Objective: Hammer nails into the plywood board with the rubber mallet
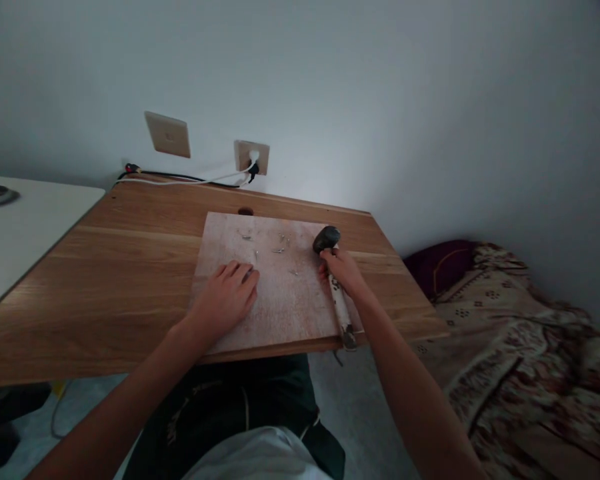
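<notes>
A pale square board (280, 300) lies on a wooden desk (120, 267). Several small nails (280, 250) are scattered on its far half. My left hand (227, 297) rests on the board, fingers curled together near a nail, and whether it pinches anything is hidden. My right hand (341, 270) is closed round the handle of a hammer (337, 287). The hammer's dark head (327, 238) sits at the board's far right corner, its handle running back to the desk's front edge.
A white table (25, 227) adjoins the desk on the left. Wall sockets (253, 157) with cables sit behind the desk. A patterned blanket (520, 347) covers a low bed on the right. My lap is under the desk's front edge.
</notes>
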`<act>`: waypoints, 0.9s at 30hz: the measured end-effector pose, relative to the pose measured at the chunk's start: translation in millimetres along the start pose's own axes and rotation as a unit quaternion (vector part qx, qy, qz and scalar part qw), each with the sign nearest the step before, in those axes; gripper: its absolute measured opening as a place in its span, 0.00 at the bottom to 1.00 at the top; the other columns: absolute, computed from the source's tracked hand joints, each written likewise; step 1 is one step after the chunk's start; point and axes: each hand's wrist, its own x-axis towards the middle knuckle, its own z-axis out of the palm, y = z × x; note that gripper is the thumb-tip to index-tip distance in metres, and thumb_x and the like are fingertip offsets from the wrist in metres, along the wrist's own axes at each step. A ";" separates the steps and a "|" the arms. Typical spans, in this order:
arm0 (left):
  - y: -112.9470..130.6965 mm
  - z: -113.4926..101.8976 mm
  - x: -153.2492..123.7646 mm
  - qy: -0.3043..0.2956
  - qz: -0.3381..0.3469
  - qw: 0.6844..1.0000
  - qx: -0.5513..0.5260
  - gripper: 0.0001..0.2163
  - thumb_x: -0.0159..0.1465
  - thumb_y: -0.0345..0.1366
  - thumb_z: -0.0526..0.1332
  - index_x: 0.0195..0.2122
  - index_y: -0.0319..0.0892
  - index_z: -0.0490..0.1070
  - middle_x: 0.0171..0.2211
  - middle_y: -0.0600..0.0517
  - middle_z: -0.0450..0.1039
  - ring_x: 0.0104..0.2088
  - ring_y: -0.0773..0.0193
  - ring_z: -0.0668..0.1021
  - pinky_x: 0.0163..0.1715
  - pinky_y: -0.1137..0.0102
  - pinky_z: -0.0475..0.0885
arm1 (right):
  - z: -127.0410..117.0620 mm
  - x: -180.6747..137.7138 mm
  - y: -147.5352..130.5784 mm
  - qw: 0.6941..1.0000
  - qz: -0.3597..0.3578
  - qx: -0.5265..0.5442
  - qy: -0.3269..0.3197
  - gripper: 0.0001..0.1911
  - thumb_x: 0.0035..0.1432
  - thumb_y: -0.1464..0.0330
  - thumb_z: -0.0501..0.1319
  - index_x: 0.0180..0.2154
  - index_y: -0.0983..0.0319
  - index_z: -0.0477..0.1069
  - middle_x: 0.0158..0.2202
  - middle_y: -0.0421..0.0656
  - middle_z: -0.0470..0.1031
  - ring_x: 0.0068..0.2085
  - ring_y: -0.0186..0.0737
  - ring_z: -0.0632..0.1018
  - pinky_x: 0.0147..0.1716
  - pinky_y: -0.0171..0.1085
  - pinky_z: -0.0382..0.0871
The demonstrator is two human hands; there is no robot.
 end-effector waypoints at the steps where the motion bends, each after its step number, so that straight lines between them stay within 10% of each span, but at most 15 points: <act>1: -0.4 -0.2 0.2 -0.001 0.004 1.000 0.005 0.12 0.71 0.30 0.54 0.47 0.38 0.77 0.50 0.38 0.77 0.51 0.45 0.77 0.50 0.52 0.74 | 0.4 1.7 -1.6 1.000 0.003 0.001 -0.004 0.12 0.69 0.67 0.53 0.32 0.61 0.71 0.25 0.43 0.79 0.22 0.37 0.78 0.23 0.33 0.70; 13: -7.6 11.6 15.7 -0.001 -0.011 1.000 -0.023 0.17 0.73 0.34 0.51 0.56 0.35 0.73 0.68 0.34 0.65 0.71 0.45 0.64 0.70 0.46 0.58 | -3.1 31.8 -18.1 0.992 -0.022 -0.127 -0.008 0.16 0.73 0.62 0.54 0.37 0.63 0.74 0.19 0.42 0.74 0.20 0.40 0.75 0.27 0.35 0.68; 27: -29.0 23.9 64.9 -0.160 -0.125 0.978 -0.050 0.39 0.74 0.60 0.34 0.76 0.38 0.48 0.78 0.40 0.36 0.77 0.44 0.43 0.73 0.39 0.38 | 6.5 71.7 -14.8 0.970 -0.083 -0.222 0.055 0.20 0.71 0.69 0.51 0.44 0.74 0.79 0.33 0.62 0.81 0.44 0.59 0.84 0.49 0.47 0.73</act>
